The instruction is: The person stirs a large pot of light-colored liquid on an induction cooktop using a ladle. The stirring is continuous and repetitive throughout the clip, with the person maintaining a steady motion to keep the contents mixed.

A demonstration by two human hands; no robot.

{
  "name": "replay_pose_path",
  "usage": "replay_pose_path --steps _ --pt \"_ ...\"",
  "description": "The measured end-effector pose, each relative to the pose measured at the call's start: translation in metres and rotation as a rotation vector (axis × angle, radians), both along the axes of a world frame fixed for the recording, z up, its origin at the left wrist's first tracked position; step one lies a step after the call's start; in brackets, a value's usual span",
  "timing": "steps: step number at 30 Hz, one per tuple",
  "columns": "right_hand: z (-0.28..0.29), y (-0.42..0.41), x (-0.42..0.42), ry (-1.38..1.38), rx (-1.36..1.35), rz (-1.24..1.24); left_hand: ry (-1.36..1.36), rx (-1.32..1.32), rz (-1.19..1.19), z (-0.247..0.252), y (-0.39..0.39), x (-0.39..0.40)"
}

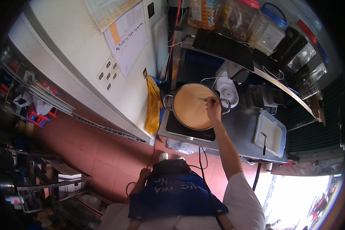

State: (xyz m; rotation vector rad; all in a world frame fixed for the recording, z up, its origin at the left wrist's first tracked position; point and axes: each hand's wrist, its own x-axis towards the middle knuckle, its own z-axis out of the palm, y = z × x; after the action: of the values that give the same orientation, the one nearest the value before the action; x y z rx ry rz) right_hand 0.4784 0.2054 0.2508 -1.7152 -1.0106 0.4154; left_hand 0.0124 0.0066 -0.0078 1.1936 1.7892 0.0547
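Observation:
My right hand (pixel 213 109) grips the handle of a utensil, which looks like a whisk (pixel 201 99). Its far end dips into a creamy pale-orange liquid (pixel 189 109). That liquid fills much of a wide metal pot (pixel 169 103) with two side handles. Under the pot is a black induction cooktop (pixel 172 128) at the counter's front left. Low beside my blue apron (pixel 175 195) hangs my left hand (pixel 145 173), away from the counter. Its fingers look curled, but whether they hold anything is unclear.
A white appliance (pixel 228 95) stands behind the pot. To the right, a plastic tray (pixel 257 138) holds pale contents and a ladle (pixel 264 143). Lidded jars (pixel 267 31) line the shelf above. A yellow cloth (pixel 153 109) hangs on the white refrigerator (pixel 83 57). A metal rack (pixel 54 187) stands behind left.

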Motion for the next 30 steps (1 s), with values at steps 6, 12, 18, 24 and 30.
replay_pose_path --steps 6,12,18,24,30 --pt "0.006 -0.016 -0.011 0.116 -0.157 0.151 -0.032 -0.007 0.058 -0.002 -0.006 -0.004" --pt "0.024 -0.034 0.019 0.117 -0.263 0.231 -0.004 0.004 0.009 0.006 -0.001 -0.001" --pt "0.055 -0.044 0.038 -0.208 -0.208 0.077 -0.012 -0.023 0.027 0.005 0.001 -0.001" --pt "0.06 -0.036 0.046 -0.314 -0.105 -0.067 -0.002 -0.011 -0.01 0.003 0.002 -0.001" --pt "0.041 -0.027 0.035 -0.289 0.01 -0.165 0.024 -0.002 -0.011 0.001 0.0 -0.003"
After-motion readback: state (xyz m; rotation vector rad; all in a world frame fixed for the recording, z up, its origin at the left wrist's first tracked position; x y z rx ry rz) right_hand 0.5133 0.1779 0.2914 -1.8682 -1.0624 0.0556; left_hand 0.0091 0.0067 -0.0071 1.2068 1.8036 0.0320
